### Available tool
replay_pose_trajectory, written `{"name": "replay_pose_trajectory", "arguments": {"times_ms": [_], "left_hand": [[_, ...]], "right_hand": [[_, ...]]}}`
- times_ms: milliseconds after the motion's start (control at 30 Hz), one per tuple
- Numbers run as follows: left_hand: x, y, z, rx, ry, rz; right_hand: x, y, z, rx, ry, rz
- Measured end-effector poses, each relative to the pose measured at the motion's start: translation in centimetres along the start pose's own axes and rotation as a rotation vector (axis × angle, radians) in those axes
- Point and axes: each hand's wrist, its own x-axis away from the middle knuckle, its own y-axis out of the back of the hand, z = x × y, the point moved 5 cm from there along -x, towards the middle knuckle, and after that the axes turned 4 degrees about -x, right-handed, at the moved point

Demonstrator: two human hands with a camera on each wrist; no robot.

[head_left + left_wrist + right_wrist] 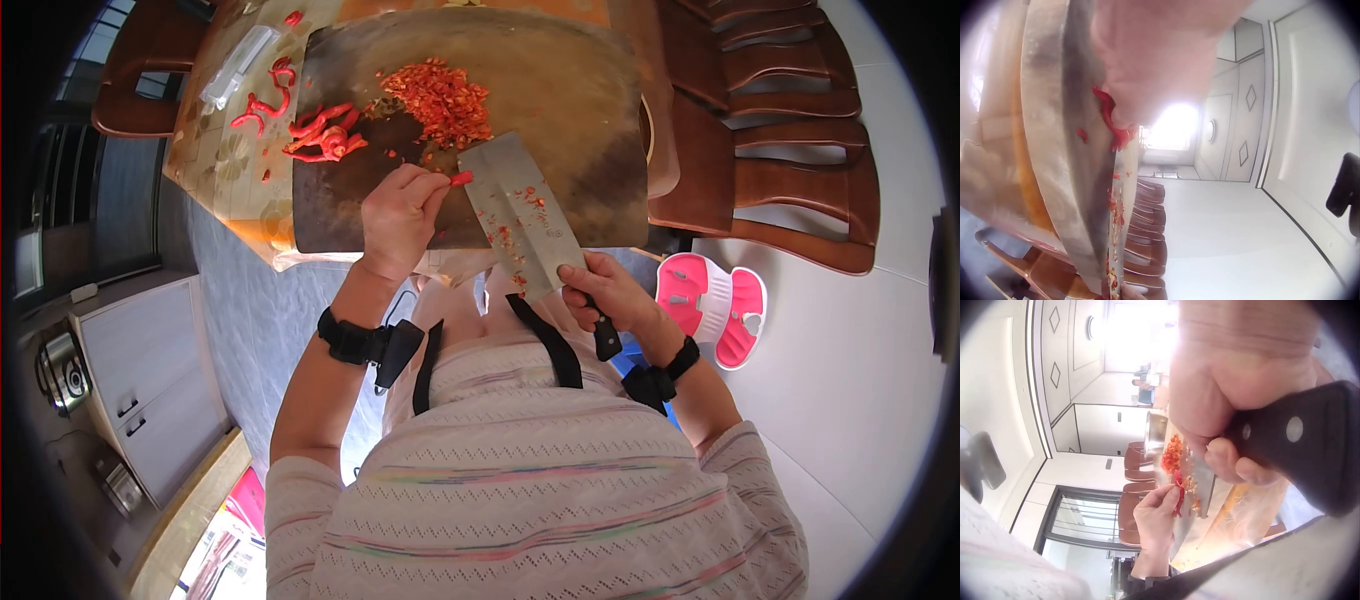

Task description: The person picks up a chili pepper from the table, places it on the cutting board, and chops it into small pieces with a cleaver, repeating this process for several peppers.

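My right hand [600, 290] grips the black handle [1297, 450] of a broad cleaver [520, 215], whose flat blade lies tilted over the near edge of a dark wooden cutting board [570, 90]. Bits of red chili stick to the blade [1112, 212]. My left hand [400, 215] pinches a small red chili piece [461, 178] against the blade's upper edge. A pile of chopped red chili [440, 100] sits in the board's middle. Whole red chili strips [325, 135] lie at its left.
The board rests on a floral-covered table [225, 165]. More chili pieces [262, 100] and a clear packet [235, 65] lie on the table at left. Wooden chairs [790, 120] stand to the right, a pink stool [712, 305] on the white floor, cabinets [150, 380] at left.
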Motion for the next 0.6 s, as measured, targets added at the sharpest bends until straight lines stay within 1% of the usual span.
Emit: {"name": "replay_pose_trajectory", "arguments": {"times_ms": [100, 200, 267, 467, 567, 600], "left_hand": [[-0.1, -0.1, 0.2, 0.003, -0.003, 0.007], [-0.2, -0.1, 0.4, 0.012, -0.019, 0.021], [-0.2, -0.2, 0.3, 0.021, -0.036, 0.032], [-0.2, -0.3, 0.2, 0.03, -0.056, 0.057], [-0.2, 0.3, 0.0, 0.047, -0.042, 0.047], [0.0, 0.8, 0.1, 0.018, 0.009, 0.051]], "right_hand": [[0.3, 0.4, 0.0, 0.026, -0.022, -0.008], [0.4, 0.4, 0.1, 0.08, -0.02, 0.026], [0.3, 0.4, 0.2, 0.09, -0.035, -0.011], [-0.3, -0.2, 0.4, 0.081, -0.005, 0.024], [-0.4, 0.0, 0.3, 0.09, -0.007, 0.019], [-0.4, 0.0, 0.3, 0.09, -0.008, 0.018]]}}
